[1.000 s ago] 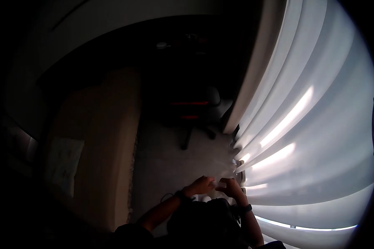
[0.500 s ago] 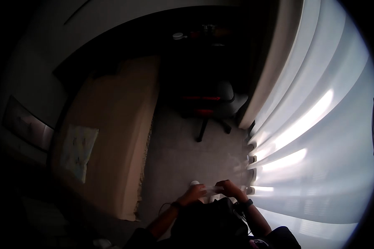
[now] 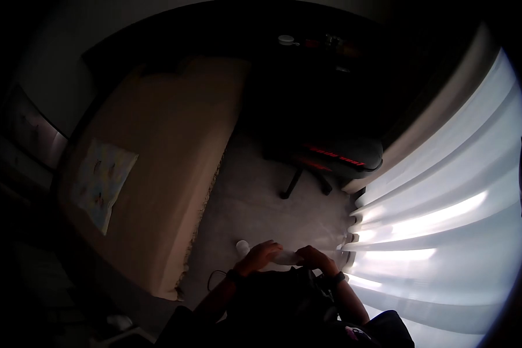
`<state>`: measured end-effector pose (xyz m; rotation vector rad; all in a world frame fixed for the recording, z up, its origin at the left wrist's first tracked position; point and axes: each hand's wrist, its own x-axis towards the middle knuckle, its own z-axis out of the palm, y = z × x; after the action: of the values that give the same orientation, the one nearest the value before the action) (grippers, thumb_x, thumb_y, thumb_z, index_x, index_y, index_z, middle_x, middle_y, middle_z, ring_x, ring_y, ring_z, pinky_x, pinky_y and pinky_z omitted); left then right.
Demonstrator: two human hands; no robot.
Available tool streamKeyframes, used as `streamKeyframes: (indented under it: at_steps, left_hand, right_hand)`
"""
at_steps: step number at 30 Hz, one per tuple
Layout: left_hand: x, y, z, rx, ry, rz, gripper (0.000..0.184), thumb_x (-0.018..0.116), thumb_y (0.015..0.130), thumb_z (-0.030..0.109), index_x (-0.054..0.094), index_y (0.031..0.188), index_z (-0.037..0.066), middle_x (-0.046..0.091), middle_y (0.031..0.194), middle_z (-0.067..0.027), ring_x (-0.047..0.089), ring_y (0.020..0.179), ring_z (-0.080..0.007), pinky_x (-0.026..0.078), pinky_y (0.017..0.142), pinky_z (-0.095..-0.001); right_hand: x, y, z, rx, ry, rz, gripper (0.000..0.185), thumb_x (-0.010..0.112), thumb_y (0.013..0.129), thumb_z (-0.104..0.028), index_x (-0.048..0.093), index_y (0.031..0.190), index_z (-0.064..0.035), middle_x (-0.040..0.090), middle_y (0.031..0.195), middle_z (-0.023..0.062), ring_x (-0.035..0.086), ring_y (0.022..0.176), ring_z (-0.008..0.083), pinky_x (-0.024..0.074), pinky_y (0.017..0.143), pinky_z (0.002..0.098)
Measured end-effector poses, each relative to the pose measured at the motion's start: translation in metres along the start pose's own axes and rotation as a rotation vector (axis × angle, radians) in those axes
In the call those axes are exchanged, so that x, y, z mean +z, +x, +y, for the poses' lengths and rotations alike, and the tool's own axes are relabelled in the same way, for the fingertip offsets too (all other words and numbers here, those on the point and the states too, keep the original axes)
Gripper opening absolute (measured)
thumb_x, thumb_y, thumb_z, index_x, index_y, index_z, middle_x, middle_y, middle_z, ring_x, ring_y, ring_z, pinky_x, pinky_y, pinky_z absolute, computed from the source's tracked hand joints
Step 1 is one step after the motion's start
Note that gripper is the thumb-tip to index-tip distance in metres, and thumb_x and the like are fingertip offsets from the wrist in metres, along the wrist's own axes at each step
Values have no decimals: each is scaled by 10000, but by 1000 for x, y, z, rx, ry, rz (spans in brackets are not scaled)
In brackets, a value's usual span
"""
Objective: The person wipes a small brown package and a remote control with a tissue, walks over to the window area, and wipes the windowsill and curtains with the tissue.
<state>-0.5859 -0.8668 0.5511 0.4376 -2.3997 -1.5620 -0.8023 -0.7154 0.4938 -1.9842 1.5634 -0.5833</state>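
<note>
Low in the head view, my left hand (image 3: 263,253) and my right hand (image 3: 313,257) are close together in front of my body. Their fingers are closed around the two ends of a pale, whitish object (image 3: 284,257). In this dim light I cannot make out its exact kind. A dark band circles each wrist. Just left of my left hand, a small white rounded object (image 3: 242,247) shows against the grey floor (image 3: 261,214); whether it rests on the floor I cannot tell.
A bed with a beige cover (image 3: 174,174) and a patterned pillow (image 3: 104,182) is at left. Ahead stands a dark chair with red lettering (image 3: 342,156). White curtains (image 3: 440,232) hang along the right. A white round item (image 3: 286,40) lies far back in shadow.
The view has turned, so the chair and far items sit further right. Both hands still hold the pale object, of which more shows now. The small white object appears further left of my left hand.
</note>
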Motion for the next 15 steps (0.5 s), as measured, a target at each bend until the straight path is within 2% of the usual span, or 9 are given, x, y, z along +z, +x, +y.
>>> streamKeyframes:
  at_steps: [3, 5, 7, 8, 11, 12, 15]
  left_hand:
    - [-54, -1, -16, 63, 39, 39, 125, 562, 868, 52, 569, 993, 54, 561, 927, -126, 580, 840, -297, 459, 732, -379]
    - [-94, -7, -26, 14, -63, 55, 104, 554, 859, 7, 558, 957, 41, 561, 916, -117, 579, 842, -291, 463, 743, -367]
    - [-133, -12, -38, 9, -109, 79, 98, 548, 857, -8, 552, 946, 34, 566, 923, -115, 581, 847, -287, 464, 750, -358]
    - [-152, -14, -40, -21, -126, 78, 105, 536, 856, -19, 540, 954, 19, 575, 947, -124, 585, 865, -281, 466, 766, -350]
    - [-199, -20, -61, -172, -117, 68, 111, 536, 863, -2, 528, 973, 3, 580, 977, -144, 586, 881, -287, 464, 778, -357]
    - [-213, -20, -73, -187, -123, 92, 128, 529, 873, 17, 519, 997, -11, 584, 992, -147, 585, 910, -274, 462, 807, -356]
    - [-255, -9, -88, -235, -163, 212, 144, 524, 882, 27, 523, 1020, -13, 584, 1009, -144, 578, 951, -250, 455, 848, -348]
  right_hand:
    - [-9, 54, -19, 191, 13, 9, 382, 716, 729, -264, 607, 1046, -81, 583, 1045, 114, 547, 982, 291, 470, 818, 350]
    - [-3, 85, -30, 143, 96, 135, 386, 699, 749, -331, 604, 1016, -70, 595, 980, 119, 570, 900, 294, 476, 769, 359]
    - [-47, 132, -81, 124, 5, 175, 388, 683, 756, -359, 606, 996, -65, 604, 953, 122, 580, 869, 296, 478, 755, 362]
    - [-58, 157, -94, 158, -42, 65, 363, 644, 777, -380, 624, 944, -58, 621, 909, 134, 586, 872, 309, 478, 752, 371]
    - [-102, 214, -150, 259, -68, -64, 319, 621, 787, -355, 640, 889, -53, 632, 877, 146, 587, 878, 321, 479, 749, 387]
    - [-99, 226, -145, 279, -77, -40, 354, 654, 756, -343, 649, 969, -60, 643, 930, 133, 589, 887, 328, 475, 767, 393]
    - [-121, 282, -144, 203, -56, -149, 322, 653, 754, -324, 658, 960, -77, 644, 948, 126, 594, 893, 313, 480, 775, 384]
